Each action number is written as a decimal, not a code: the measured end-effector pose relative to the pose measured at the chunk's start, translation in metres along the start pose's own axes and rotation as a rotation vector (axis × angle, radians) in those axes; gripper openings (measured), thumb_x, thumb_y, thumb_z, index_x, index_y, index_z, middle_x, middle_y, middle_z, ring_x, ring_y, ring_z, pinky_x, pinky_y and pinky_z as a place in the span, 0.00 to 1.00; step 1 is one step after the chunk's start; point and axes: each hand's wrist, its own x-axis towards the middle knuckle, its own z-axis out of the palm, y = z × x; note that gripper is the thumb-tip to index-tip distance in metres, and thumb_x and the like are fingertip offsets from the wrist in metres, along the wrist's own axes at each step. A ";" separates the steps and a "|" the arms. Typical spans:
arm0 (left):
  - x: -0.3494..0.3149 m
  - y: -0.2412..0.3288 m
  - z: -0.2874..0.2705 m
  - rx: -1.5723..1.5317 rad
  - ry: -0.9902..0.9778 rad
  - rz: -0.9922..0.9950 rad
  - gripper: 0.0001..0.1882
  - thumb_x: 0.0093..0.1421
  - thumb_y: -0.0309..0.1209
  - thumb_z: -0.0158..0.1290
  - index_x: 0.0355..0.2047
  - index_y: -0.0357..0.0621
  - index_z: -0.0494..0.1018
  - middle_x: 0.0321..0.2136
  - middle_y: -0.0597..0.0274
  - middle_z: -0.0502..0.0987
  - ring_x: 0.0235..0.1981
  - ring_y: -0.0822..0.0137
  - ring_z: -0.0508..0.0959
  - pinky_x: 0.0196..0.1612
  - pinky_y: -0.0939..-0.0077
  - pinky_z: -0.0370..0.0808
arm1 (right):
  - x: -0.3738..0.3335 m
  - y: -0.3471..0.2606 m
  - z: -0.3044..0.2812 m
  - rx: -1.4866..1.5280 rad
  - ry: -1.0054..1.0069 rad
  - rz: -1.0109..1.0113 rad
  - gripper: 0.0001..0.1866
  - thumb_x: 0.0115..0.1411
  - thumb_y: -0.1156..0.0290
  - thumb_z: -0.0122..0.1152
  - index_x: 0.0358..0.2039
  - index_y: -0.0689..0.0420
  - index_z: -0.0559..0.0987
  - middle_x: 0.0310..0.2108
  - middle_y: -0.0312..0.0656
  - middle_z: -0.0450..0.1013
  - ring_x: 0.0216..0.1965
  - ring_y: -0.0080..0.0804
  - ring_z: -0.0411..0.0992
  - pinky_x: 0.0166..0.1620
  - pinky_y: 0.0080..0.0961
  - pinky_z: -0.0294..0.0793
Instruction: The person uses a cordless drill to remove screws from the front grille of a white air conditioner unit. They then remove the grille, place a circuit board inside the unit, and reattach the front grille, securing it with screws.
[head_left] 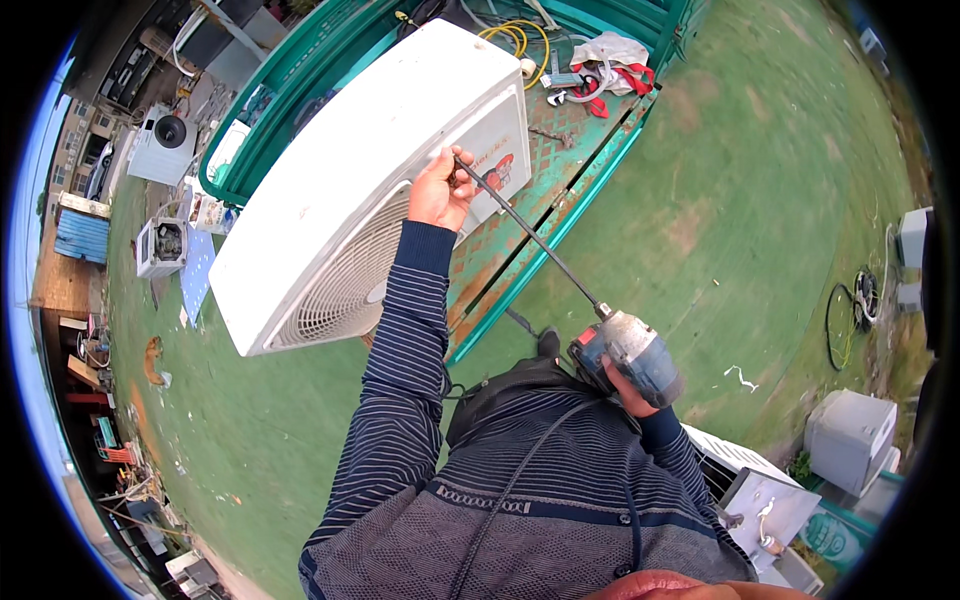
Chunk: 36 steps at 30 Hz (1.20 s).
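A white air conditioner outdoor unit [370,150] with a round fan grille [345,275] rests tilted on the green cargo bed [600,165] of a small vehicle. My right hand [628,388] grips a blue and grey cordless impact driver [640,358] in front of my body. From its chuck a long thin dark driver bit [540,240] runs up to the unit's front panel. Close to the bit's far end, my left hand [443,190] has its fingers curled around it, against the panel beside the grille. The very tip is partly hidden by my fingers.
Deeper in the bed lie a yellow hose [520,38] and a white and red cloth [615,65]. A white appliance [163,145] and a small opened unit [162,245] stand at left. At lower right are a grey box-shaped unit [850,440] and coiled cable [862,300].
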 end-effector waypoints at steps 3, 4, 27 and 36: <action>0.002 -0.006 -0.006 -0.063 -0.062 0.000 0.09 0.71 0.37 0.47 0.40 0.46 0.71 0.33 0.67 0.76 0.24 0.81 0.70 0.22 0.87 0.67 | 0.008 0.005 0.000 0.227 -0.021 0.156 0.17 0.58 0.74 0.63 0.48 0.61 0.77 0.36 0.37 0.76 0.39 0.28 0.73 0.46 0.27 0.73; 0.003 -0.008 -0.005 -0.072 -0.057 0.002 0.09 0.71 0.37 0.46 0.41 0.46 0.71 0.33 0.67 0.76 0.24 0.81 0.70 0.22 0.87 0.66 | 0.008 0.010 0.000 0.245 -0.022 0.186 0.17 0.58 0.74 0.63 0.48 0.61 0.76 0.36 0.37 0.76 0.38 0.27 0.73 0.45 0.26 0.73; 0.037 0.006 0.002 -0.187 0.045 -0.042 0.11 0.72 0.33 0.43 0.46 0.40 0.71 0.34 0.68 0.78 0.22 0.78 0.66 0.24 0.85 0.64 | 0.056 -0.007 0.028 0.176 -0.069 -0.058 0.20 0.50 0.80 0.65 0.46 0.64 0.79 0.41 0.48 0.79 0.43 0.39 0.79 0.49 0.29 0.76; 0.042 0.006 -0.003 -0.209 0.071 -0.052 0.11 0.71 0.33 0.43 0.45 0.41 0.72 0.33 0.68 0.78 0.21 0.76 0.65 0.25 0.83 0.64 | 0.062 -0.005 0.025 0.115 -0.069 -0.085 0.22 0.49 0.81 0.64 0.47 0.64 0.78 0.42 0.47 0.79 0.44 0.38 0.78 0.49 0.27 0.75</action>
